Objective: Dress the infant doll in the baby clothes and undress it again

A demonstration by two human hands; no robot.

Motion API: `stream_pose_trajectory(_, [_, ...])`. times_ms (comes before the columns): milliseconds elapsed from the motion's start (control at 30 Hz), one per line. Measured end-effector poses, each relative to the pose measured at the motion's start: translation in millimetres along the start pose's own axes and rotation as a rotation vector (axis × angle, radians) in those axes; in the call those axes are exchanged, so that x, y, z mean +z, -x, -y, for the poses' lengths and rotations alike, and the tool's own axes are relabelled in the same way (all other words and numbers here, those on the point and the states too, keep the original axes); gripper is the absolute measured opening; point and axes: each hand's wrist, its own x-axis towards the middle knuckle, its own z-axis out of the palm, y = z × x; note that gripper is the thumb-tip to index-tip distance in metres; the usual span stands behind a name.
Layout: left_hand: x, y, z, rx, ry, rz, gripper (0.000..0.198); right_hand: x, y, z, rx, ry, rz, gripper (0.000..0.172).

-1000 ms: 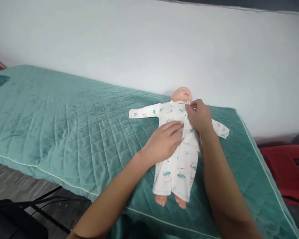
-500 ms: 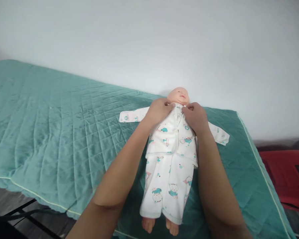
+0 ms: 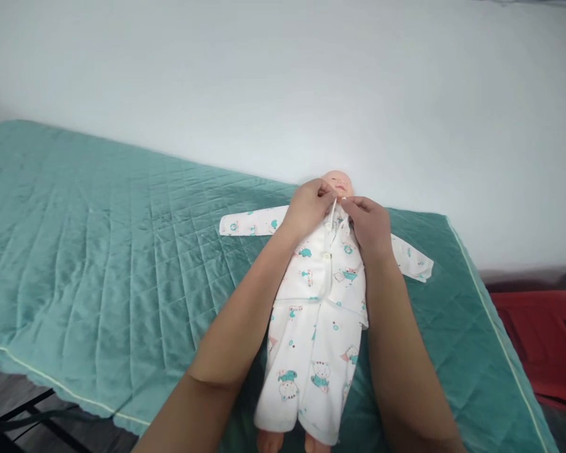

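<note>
A baby doll [image 3: 337, 178] lies on its back, dressed in a white printed jacket [image 3: 295, 270] and matching trousers [image 3: 306, 371]. My left hand [image 3: 311, 204] pinches one front edge of the jacket at the neck, lifting it a little. At the other side of the collar, my right hand [image 3: 368, 220] has thumb and fingers closed on the opposite edge. The jacket front is together lower down, near a small button [image 3: 327, 256], and parts in a V towards the neck. Both sleeves stretch out sideways. My fingers hide part of the collar and the doll's chin.
Under the doll is a green quilted cover [image 3: 146, 251] on a bed, its far edge against a pale wall [image 3: 217, 82]. A red plastic object [image 3: 538, 340] stands low beyond the right edge. Dark metal bars [image 3: 42, 409] show below the left front edge.
Both hands have come closer together at the neck, drawing the jacket edges inward and up. The view has shifted slightly, so the doll's feet sit lower in the picture.
</note>
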Motion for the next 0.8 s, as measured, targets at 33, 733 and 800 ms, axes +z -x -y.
stream_pose_trajectory(33, [3.0, -0.1, 0.5, 0.014, -0.011, -0.011, 0.011, 0.1, -0.2, -2.0, -0.007, -0.018, 0.011, 0.022])
stream_pose_trajectory(733, [-2.5, 6.2, 14.1, 0.029, -0.15, 0.057, 0.009, -7.6, -2.9, -15.6, -0.012, 0.03, 0.116, 0.028])
stream_pose_trajectory(800, [-3.0, 6.7, 14.1, 0.027, -0.137, 0.056, 0.009, -7.5, -1.3, -13.1, 0.021, 0.017, 0.097, 0.028])
